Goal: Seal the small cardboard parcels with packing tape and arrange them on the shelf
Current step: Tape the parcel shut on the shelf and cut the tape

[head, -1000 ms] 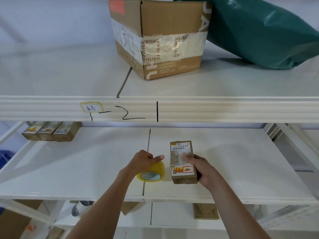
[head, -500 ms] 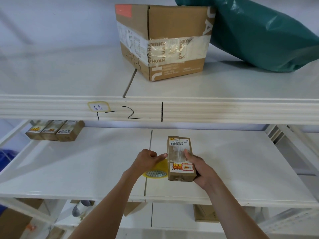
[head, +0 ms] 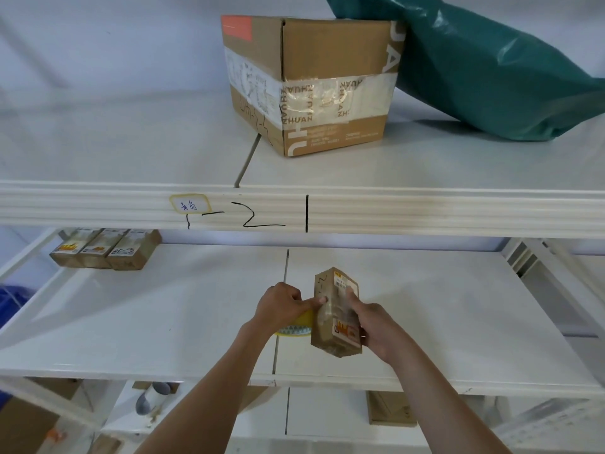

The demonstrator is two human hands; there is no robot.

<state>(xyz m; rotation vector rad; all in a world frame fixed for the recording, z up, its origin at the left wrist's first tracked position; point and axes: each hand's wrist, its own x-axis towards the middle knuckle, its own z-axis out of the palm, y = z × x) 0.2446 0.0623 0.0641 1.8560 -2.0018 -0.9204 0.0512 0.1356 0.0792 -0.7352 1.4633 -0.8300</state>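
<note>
A large cardboard box (head: 311, 83) stands on the upper shelf board, banded with pale tape and bearing an orange patch on its top left corner; a green plastic bag (head: 491, 70) leans against its right side, touching it; a small yellow-edged label (head: 189, 204) sticks to the front rail beneath, beside black marker strokes; something blue (head: 13, 303) shows at the far left edge; a grey-and-white cylinder (head: 152, 396) lies below the lower board, too blurred to identify.
</note>
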